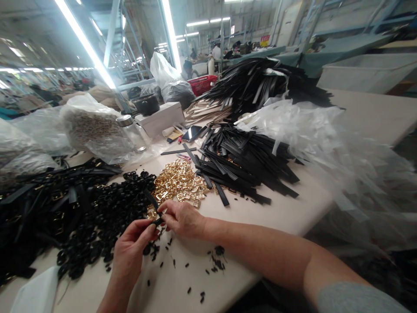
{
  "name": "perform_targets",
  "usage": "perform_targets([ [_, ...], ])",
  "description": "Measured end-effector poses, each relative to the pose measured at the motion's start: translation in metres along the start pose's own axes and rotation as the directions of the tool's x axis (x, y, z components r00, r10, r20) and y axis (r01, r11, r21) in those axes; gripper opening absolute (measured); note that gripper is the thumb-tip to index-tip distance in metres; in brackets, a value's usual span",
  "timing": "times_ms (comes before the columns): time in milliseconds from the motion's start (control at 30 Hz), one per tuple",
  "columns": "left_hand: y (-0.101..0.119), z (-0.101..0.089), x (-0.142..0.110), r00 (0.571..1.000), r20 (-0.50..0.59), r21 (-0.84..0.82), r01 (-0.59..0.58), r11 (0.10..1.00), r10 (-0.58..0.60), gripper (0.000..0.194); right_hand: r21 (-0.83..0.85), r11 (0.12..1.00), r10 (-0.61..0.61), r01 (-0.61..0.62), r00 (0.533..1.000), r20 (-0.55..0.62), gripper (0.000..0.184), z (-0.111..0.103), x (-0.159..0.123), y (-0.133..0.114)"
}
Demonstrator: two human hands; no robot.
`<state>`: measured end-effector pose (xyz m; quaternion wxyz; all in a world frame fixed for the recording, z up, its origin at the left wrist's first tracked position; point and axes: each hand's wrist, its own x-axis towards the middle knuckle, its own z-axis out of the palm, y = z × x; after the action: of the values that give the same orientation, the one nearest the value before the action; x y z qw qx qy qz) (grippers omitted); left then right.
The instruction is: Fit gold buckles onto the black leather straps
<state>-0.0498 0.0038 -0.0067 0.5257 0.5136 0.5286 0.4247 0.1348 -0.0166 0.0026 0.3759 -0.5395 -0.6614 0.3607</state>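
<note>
A short black strap (151,200) is pinched between my two hands, its free end pointing up and away from me. My left hand (132,243) closes thumb and fingers on its near end. My right hand (182,218) grips it a little higher, fingers bent around it; whether a buckle is on it is hidden. Just beyond my fingers lies a heap of gold buckles (179,180). Left of my hands spreads a pile of small black loops (124,204). Black scraps (216,258) are scattered on the table below my right wrist.
Loose black straps (241,161) lie beyond the buckles, with a larger bundle (260,82) behind. Buckled straps (29,208) cover the left side. A glass jar (132,132), phone (191,133), and white box (163,119) stand farther back. Clear plastic (302,126) drapes the right edge.
</note>
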Motion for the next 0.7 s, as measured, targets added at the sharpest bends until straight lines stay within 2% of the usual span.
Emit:
perform_targets([
  [133, -0.001, 0.000, -0.002, 0.999, 0.037, 0.076, -0.025, 0.997, 0.022, 0.037, 0.036, 0.999, -0.001, 0.003, 0.999, -0.044, 0.013, 0.004, 0.001, 0.005],
  [433, 0.003, 0.006, -0.005, 0.998, 0.044, 0.155, -0.046, 0.987, 0.040, 0.041, 0.066, 0.997, -0.034, 0.040, 0.996, -0.084, 0.015, 0.008, 0.000, 0.006],
  [567, 0.004, 0.008, -0.006, 0.997, 0.074, 0.147, -0.035, 0.989, 0.024, 0.039, 0.139, 0.990, -0.020, 0.030, 0.997, -0.071, 0.017, 0.009, 0.000, 0.005],
  [700, 0.001, 0.009, -0.007, 0.999, 0.048, 0.062, -0.025, 0.998, 0.022, 0.039, 0.275, 0.961, 0.000, 0.013, 0.999, -0.049, 0.018, 0.011, 0.002, 0.007],
])
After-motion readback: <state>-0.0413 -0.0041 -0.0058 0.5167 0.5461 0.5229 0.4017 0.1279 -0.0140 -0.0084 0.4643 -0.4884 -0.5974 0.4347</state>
